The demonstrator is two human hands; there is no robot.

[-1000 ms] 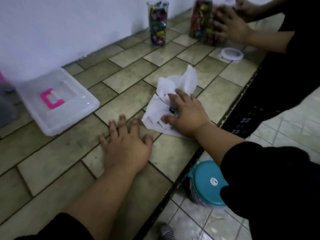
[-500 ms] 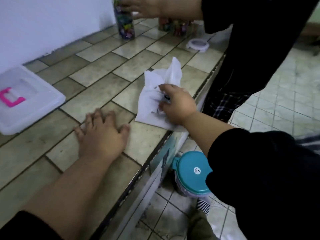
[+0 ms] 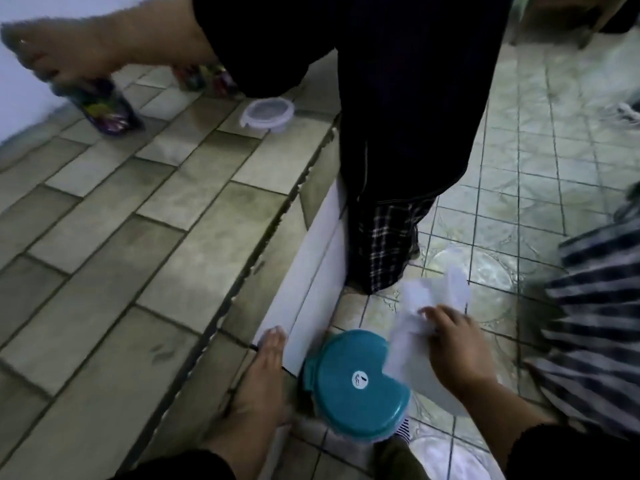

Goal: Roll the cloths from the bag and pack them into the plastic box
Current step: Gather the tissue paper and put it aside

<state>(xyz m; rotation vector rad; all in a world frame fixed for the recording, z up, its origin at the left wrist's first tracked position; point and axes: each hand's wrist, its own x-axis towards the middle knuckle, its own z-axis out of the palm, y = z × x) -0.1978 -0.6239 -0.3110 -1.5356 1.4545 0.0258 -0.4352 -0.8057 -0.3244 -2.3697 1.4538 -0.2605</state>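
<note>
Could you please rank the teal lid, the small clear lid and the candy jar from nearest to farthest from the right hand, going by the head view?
From the right hand, which holds a white bag:
1. Teal lid: just left of the hand, on the container on the floor.
2. Small clear lid: far up the counter, near its edge.
3. Candy jar: farther left by the wall, gripped by another person's hand.

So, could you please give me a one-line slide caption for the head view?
Right hand holds white cloth above teal-lidded container; left hand rests on tiled counter edge.
</note>
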